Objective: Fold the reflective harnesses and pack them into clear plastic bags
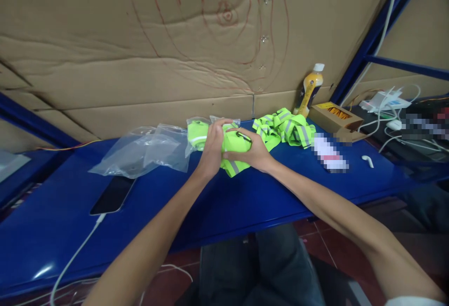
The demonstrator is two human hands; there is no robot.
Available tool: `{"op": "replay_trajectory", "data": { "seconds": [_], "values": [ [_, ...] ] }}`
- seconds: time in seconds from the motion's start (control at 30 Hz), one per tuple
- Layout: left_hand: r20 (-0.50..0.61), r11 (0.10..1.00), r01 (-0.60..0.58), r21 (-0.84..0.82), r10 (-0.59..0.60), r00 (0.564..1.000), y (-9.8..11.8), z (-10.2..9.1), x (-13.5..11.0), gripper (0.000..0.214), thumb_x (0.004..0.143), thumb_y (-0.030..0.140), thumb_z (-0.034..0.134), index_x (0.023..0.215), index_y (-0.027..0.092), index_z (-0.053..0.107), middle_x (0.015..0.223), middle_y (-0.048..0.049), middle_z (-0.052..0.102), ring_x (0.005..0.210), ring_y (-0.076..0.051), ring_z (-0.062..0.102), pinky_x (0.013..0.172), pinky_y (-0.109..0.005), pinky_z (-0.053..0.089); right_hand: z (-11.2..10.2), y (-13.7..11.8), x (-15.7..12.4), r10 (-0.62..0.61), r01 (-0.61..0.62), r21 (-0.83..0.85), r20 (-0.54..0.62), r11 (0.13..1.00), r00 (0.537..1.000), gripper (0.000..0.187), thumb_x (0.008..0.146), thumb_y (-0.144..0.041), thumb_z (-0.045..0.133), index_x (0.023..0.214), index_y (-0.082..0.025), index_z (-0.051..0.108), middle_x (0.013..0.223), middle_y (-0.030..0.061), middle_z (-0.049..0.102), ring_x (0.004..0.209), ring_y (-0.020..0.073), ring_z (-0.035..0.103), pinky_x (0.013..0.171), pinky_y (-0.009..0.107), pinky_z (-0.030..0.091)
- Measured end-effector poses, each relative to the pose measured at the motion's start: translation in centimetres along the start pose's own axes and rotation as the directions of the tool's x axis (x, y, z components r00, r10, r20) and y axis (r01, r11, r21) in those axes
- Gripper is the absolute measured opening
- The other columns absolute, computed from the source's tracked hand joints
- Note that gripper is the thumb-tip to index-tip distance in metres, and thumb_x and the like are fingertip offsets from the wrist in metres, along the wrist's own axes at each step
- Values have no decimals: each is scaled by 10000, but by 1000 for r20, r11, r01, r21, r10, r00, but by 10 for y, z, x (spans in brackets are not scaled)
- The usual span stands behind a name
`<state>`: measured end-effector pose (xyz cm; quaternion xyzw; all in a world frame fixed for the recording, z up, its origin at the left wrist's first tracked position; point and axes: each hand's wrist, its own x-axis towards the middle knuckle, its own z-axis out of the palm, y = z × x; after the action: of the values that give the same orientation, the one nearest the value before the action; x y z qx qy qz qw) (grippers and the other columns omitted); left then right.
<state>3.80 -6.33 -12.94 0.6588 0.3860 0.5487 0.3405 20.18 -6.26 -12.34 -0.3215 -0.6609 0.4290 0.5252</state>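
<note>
My left hand (213, 149) and my right hand (253, 150) both grip a folded neon-green reflective vest (234, 146) with grey stripes and a black clip on top, held just above the blue table (224, 203). The fingers of each hand wrap round the bundle from its sides. Behind the hands lies a clear plastic bag holding another green vest (197, 136). A loose heap of more green vests (285, 128) rests on the table to the right.
Empty clear plastic bags (140, 152) lie at left, with a phone (112, 195) on a white cable in front. A yellow bottle (310, 89), a cardboard box (335, 116), a white earbud (367, 160) and chargers with cables (386, 102) stand at right. Cardboard wall behind.
</note>
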Motion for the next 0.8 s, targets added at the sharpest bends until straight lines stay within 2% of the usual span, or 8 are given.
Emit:
{"op": "replay_trajectory", "data": {
  "seconds": [0.13,0.27,0.37,0.47,0.53,0.63,0.7,0.8],
  "values": [
    [39,993,-34,-117,39,998,7,3,-6,652,1121,726,280,1376,269,669,1472,-104,686,1423,-269,611,1255,-445,417,1,-3,-3,-24,23,44,22,999,999,571,571,-452,1030,1071,-282,811,1198,29,816,1247,330,721,1187,506,510],
    [10,990,-108,-87,109,994,5,7,-7,661,1126,718,271,1450,266,630,1456,-113,689,1378,-269,645,1200,-449,467,1,-1,-2,49,-54,154,36,987,998,559,554,-438,1038,1039,-268,820,1150,15,805,1150,297,729,1088,465,565],
    [-25,978,-209,24,209,978,4,1,-1,655,1130,703,273,1464,251,610,1407,-125,705,1290,-264,693,1121,-438,520,1,1,0,174,-170,274,9,947,985,625,472,-385,1070,1015,-236,798,1026,1,785,981,241,730,966,410,601],
    [-147,909,-226,351,292,945,6,-24,10,618,1135,645,286,1340,203,666,1280,-146,741,1219,-288,699,1094,-469,523,-2,2,3,288,-249,368,-54,896,956,696,423,-357,1087,1033,-240,772,953,-13,758,878,202,712,904,387,616],
    [-271,737,-40,675,298,915,5,-50,18,529,1096,583,416,1243,164,703,1260,-188,727,1265,-358,650,1151,-551,465,-7,3,5,301,-242,390,-96,888,949,713,412,-358,1089,1037,-244,764,964,-6,754,877,200,709,907,389,624],
    [-432,379,359,853,127,893,-1,-88,25,561,1008,495,543,1338,65,685,1463,-324,610,1430,-522,500,1151,-698,386,-16,6,9,284,-212,377,-147,902,947,724,407,-371,1087,1037,-243,755,978,3,752,895,203,711,945,404,625],
    [-465,169,473,865,-86,881,-8,-106,26,717,953,530,613,1431,-5,627,1568,-404,499,1499,-608,398,1121,-749,373,-19,10,10,286,-215,349,-164,912,944,745,406,-392,1085,1054,-244,748,988,8,751,924,213,719,972,422,620],
    [-469,8,507,862,-372,801,-18,-122,30,956,862,658,717,1503,-34,560,1603,-452,442,1527,-629,374,1133,-742,367,-18,16,10,283,-229,299,-148,926,948,755,427,-432,1073,1081,-244,747,1038,28,758,1015,249,726,1006,456,610]
  ]
}}
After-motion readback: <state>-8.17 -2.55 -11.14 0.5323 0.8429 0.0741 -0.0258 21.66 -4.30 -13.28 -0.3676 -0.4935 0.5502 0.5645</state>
